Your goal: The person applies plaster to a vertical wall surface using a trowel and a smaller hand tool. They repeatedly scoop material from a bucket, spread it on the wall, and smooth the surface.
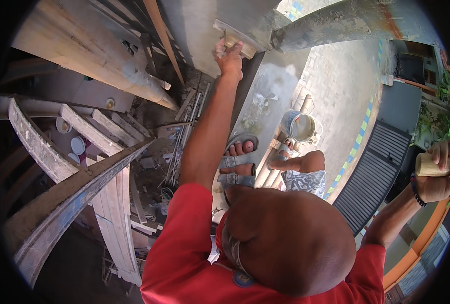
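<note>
My left arm reaches up along the grey wall (192,30). The fingers of my left hand (230,60) are closed round a flat, tan, wide-edged tool (241,45), which lies against the wall below a pale strip. Its exact kind is hard to make out. Out at the far right, my right hand (436,180) is closed round a pale tan, rounded block (433,165), with a dark bracelet at the wrist. Between the arms and farther down stands a bucket (302,126) with greyish paste in it, apart from both hands.
A sandalled foot (239,157) rests on a concrete ledge (273,91), beside bamboo poles (273,172). On the left are a thick slanting column (103,55), a whitish-stained wooden frame (78,182) and scattered debris (151,162). Paving (336,96) and a dark slatted gate (374,172) lie below right.
</note>
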Motion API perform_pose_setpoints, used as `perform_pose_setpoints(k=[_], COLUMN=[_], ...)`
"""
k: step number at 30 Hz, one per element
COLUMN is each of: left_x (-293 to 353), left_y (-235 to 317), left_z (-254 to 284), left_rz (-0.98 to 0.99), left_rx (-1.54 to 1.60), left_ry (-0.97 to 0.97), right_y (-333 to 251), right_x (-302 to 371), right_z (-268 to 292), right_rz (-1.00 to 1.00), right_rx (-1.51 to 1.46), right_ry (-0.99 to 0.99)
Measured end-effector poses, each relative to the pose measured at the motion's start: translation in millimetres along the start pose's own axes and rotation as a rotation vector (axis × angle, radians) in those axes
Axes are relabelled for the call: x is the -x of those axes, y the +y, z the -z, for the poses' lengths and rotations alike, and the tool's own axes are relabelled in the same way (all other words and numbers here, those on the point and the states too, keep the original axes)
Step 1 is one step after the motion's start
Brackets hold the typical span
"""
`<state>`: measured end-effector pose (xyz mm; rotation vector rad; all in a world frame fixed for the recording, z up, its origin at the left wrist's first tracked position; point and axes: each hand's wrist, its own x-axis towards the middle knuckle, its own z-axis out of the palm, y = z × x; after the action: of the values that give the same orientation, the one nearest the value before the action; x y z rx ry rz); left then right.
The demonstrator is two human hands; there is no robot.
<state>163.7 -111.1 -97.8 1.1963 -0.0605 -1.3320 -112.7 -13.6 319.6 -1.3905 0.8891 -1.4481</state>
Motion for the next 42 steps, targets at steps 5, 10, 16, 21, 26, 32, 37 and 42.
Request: perform_pose_setpoints(k=[5, 10, 16, 21, 26, 32, 37, 42], left_x=[-6, -1, -3, -5, -2, -8, -9, -4], left_y=[-6, -3, -1, -6, -4, -6, -7, -5], left_z=[1, -5, -4, 2, -2, 3, 4, -1], left_rz=[-0.029, -0.002, -0.010, -0.022, -0.014, -0.002, 0.003, 0.016], left_rx=[-0.021, -0.029, -0.027, -0.051, 0.001, -0.033, -0.042, -0.037], left_ry=[-0.024, -0.003, -0.008, -0.028, -0.033, -0.035, -0.039, -0.013], right_y=[107, 199, 246, 268, 273, 279, 277, 283], right_x=[180, 170, 126, 117, 113, 112, 111, 115], right_z=[-44, -73, -100, -106, -107, -106, -109, -107], right_rz=[-0.802, -1.115, -1.215, -1.222, -1.214, -1.227, -1.224, -1.235], right_rx=[0.343, 0.275, 0.177, 0.146, 0.172, 0.163, 0.220, 0.264], right_ry=[-0.003, -0.014, 0.043, 0.070, 0.078, 0.073, 0.059, 0.066])
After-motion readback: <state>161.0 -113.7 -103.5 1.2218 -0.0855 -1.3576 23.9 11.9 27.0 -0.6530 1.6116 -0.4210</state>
